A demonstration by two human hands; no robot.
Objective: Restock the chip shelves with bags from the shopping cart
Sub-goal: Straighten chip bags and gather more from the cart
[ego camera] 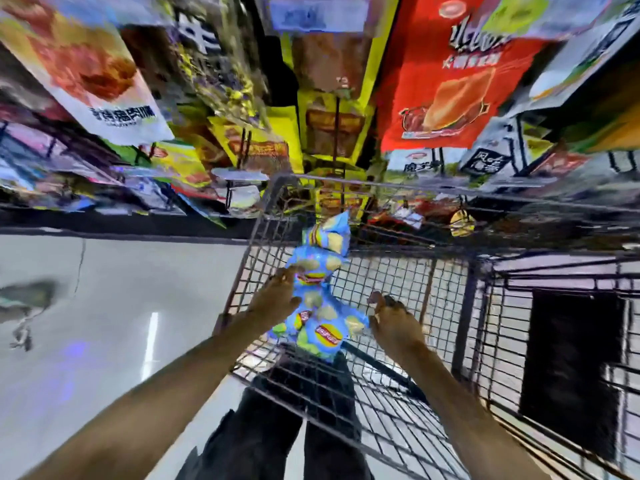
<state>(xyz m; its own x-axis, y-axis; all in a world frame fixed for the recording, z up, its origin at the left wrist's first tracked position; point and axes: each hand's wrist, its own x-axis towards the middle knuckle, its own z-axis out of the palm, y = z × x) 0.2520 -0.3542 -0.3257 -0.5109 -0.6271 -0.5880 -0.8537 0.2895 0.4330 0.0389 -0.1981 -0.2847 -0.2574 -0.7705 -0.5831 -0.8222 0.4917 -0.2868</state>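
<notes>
Blue chip bags (320, 306) bunched above shopping cart (398, 271), gripped by left hand (277, 294) for carrying several at once. Right hand (393, 318) curled beside bunch; contact unclear. Shelves (242, 150) ahead.

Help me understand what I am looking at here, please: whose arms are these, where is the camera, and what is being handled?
There is no machine here: a person wears a wide-angle camera on the head, looking forward and down, so the edges bend and blur. The two bare arms are that person's own. Below them stands a wire shopping cart on a pale shop floor, with the person's dark trousers visible through the mesh. The left hand grips a bunch of blue chip bags at the cart. The right hand is beside the bags, fingers curled; whether it holds one is unclear. Ahead are shelves packed with snack bags, among them a big red bag.
</notes>
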